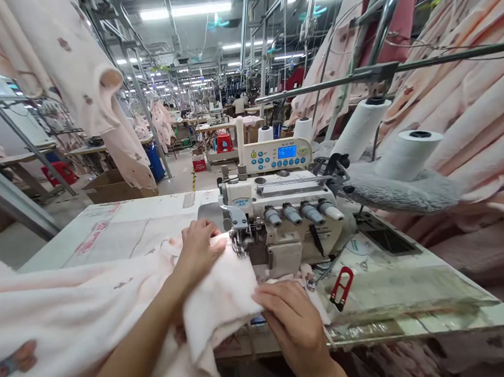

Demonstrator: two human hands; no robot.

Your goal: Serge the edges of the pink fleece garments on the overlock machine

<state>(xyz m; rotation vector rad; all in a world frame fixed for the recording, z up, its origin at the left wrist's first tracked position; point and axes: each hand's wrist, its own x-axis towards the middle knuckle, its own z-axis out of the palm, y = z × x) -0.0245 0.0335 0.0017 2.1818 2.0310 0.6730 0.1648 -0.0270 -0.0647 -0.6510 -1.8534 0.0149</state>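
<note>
A pale pink fleece fabric with small printed figures lies across the sewing table and runs up to the presser foot of a white overlock sewing machine. My left hand rests on top of the fabric just left of the needle, fingers curled and pressing it down. My right hand grips the near edge of the same fabric in front of the machine, fingers bent over it. The needle area is partly hidden by my left hand.
Red thread snips lie on the table right of the machine. White thread cones stand behind it, with grey fleece beside them. Pink garments hang on the left and right. Other workstations fill the hall behind.
</note>
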